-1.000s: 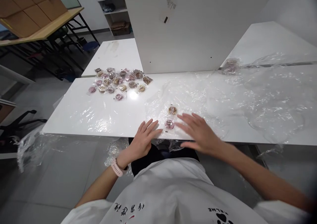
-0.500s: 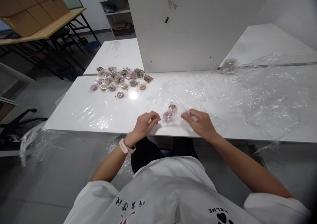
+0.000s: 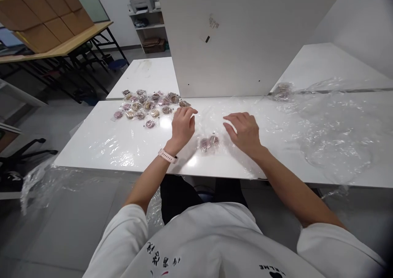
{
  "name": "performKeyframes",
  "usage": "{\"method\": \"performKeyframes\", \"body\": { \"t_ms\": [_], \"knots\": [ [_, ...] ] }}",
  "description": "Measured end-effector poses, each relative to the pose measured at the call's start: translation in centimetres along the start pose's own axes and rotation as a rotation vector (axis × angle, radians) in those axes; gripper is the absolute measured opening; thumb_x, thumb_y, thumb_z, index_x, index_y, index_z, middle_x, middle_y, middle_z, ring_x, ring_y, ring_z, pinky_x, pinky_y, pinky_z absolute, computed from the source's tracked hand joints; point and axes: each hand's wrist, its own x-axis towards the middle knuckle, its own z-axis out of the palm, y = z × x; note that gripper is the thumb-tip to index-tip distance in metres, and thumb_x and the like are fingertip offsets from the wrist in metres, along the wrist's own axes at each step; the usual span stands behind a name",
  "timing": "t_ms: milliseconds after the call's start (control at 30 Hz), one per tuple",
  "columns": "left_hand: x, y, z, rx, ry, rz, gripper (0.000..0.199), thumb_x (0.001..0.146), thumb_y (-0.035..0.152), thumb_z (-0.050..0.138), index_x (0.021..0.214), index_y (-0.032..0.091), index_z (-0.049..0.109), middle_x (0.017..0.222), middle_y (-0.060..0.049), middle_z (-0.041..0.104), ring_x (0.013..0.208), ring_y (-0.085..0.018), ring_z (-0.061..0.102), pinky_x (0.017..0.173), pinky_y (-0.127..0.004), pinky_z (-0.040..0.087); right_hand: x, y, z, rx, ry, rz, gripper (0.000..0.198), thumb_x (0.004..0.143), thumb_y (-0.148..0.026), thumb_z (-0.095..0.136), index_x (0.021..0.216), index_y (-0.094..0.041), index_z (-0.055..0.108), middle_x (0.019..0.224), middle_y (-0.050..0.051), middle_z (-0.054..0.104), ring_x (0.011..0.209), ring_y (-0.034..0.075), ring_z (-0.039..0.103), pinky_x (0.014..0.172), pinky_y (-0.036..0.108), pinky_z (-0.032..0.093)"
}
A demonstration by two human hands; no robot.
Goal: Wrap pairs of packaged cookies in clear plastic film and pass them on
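Note:
On the white table in front of me lie two small round treats in clear wrappers, a dark reddish packet (image 3: 204, 145) and another packet (image 3: 214, 141) beside it. Behind and left of them is my left hand (image 3: 182, 126), raised, its fingers apart from the thumb and holding nothing. My right hand (image 3: 245, 132) is to their right, fingers curved and thumb apart, with nothing in it. Neither hand touches the packets. A spread of similar wrapped treats (image 3: 149, 105), pink, tan and brown, lies to the left of my left hand.
Crumpled clear plastic film (image 3: 334, 130) covers the right side of the white table (image 3: 92, 155). A wrapped cluster (image 3: 283, 91) sits at the back right. An upright white panel (image 3: 233, 61) stands along the back edge. Loose film (image 3: 39, 184) hangs off the left end.
Both hands have let go of the clear film around the packets and moved away from me, opening. The two packets now lie more side by side. The view has tilted slightly up.

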Motion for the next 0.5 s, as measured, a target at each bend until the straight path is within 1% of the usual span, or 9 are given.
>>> {"method": "performKeyframes", "body": {
  "t_ms": [33, 67, 133, 200, 233, 267, 333, 433, 500],
  "knots": [
    [-1.1, 0.4, -0.5, -0.064, -0.016, 0.04, 0.029, 0.092, 0.009, 0.047, 0.112, 0.022, 0.063, 0.118, -0.009, 0.067, 0.12, -0.026, 0.057, 0.104, -0.047, 0.044, -0.9, -0.4, 0.0, 0.035, -0.069, -0.085, 0.054, 0.104, -0.051, 0.029, 0.141, -0.021, 0.056, 0.14, 0.012, 0.059, 0.131, 0.033, 0.049, 0.108, 0.052, 0.039],
    [-2.2, 0.6, -0.9, -0.13, -0.099, 0.083, 0.031, 0.093, 0.012, 0.048, 0.119, 0.022, 0.061, 0.121, -0.009, 0.066, 0.12, -0.025, 0.058, 0.105, -0.046, 0.046, -1.8, -0.7, 0.3, 0.065, -0.161, -0.174, 0.06, 0.102, -0.058, 0.032, 0.147, -0.021, 0.05, 0.146, 0.012, 0.055, 0.135, 0.032, 0.046, 0.11, 0.051, 0.039],
    [-4.6, 0.8, -1.3, -0.226, -0.37, 0.172, 0.043, 0.093, 0.022, 0.056, 0.135, 0.022, 0.053, 0.134, -0.012, 0.062, 0.126, -0.025, 0.057, 0.106, -0.047, 0.047, -3.3, -0.9, 1.2, 0.098, -0.329, -0.307, 0.079, 0.095, -0.07, 0.04, 0.157, -0.021, 0.034, 0.16, 0.012, 0.039, 0.145, 0.032, 0.037, 0.114, 0.05, 0.038],
    [-6.5, 0.5, -1.3, -0.238, -0.585, 0.223, 0.065, 0.088, 0.033, 0.067, 0.147, 0.023, 0.042, 0.152, -0.015, 0.048, 0.139, -0.029, 0.048, 0.114, -0.05, 0.042, -4.3, -0.7, 2.4, 0.102, -0.404, -0.339, 0.091, 0.092, -0.073, 0.045, 0.163, -0.021, 0.02, 0.166, 0.013, 0.026, 0.151, 0.032, 0.028, 0.117, 0.051, 0.037],
    [-7.2, 0.1, -1.1, -0.222, -0.634, 0.232, 0.073, 0.086, 0.035, 0.071, 0.151, 0.024, 0.038, 0.158, -0.016, 0.041, 0.145, -0.03, 0.041, 0.117, -0.052, 0.038, -4.6, -0.6, 2.9, 0.104, -0.407, -0.333, 0.091, 0.093, -0.071, 0.047, 0.163, -0.022, 0.017, 0.167, 0.012, 0.024, 0.153, 0.031, 0.025, 0.117, 0.05, 0.037],
    [-7.7, -0.3, -1.0, -0.204, -0.649, 0.232, 0.077, 0.086, 0.036, 0.072, 0.152, 0.024, 0.036, 0.161, -0.016, 0.037, 0.149, -0.031, 0.036, 0.12, -0.053, 0.034, -4.9, -0.5, 3.2, 0.111, -0.396, -0.324, 0.086, 0.095, -0.066, 0.046, 0.164, -0.023, 0.016, 0.167, 0.012, 0.024, 0.153, 0.03, 0.025, 0.118, 0.05, 0.037],
    [-8.4, -0.9, -0.6, -0.178, -0.624, 0.208, 0.072, 0.087, 0.032, 0.07, 0.151, 0.024, 0.037, 0.159, -0.016, 0.041, 0.148, -0.03, 0.037, 0.12, -0.052, 0.034, -5.1, -0.5, 3.5, 0.135, -0.346, -0.314, 0.07, 0.101, -0.052, 0.043, 0.163, -0.025, 0.022, 0.165, 0.011, 0.031, 0.15, 0.028, 0.031, 0.117, 0.049, 0.039],
    [-9.1, -1.0, -0.4, -0.171, -0.535, 0.15, 0.051, 0.092, 0.024, 0.062, 0.141, 0.021, 0.048, 0.144, -0.015, 0.057, 0.134, -0.029, 0.054, 0.11, -0.049, 0.044, -5.8, -1.2, 3.1, 0.189, -0.247, -0.286, 0.05, 0.105, -0.034, 0.034, 0.154, -0.026, 0.043, 0.153, 0.01, 0.049, 0.14, 0.024, 0.047, 0.112, 0.047, 0.045],
    [-9.6, -0.5, -0.4, -0.188, -0.481, 0.076, 0.034, 0.095, 0.024, 0.055, 0.13, 0.021, 0.056, 0.13, -0.012, 0.067, 0.119, -0.027, 0.063, 0.1, -0.044, 0.049, -6.5, -1.8, 2.5, 0.239, -0.202, -0.253, 0.045, 0.106, -0.031, 0.031, 0.142, -0.027, 0.057, 0.144, 0.008, 0.059, 0.13, 0.022, 0.056, 0.107, 0.044, 0.05]
  ]
}}
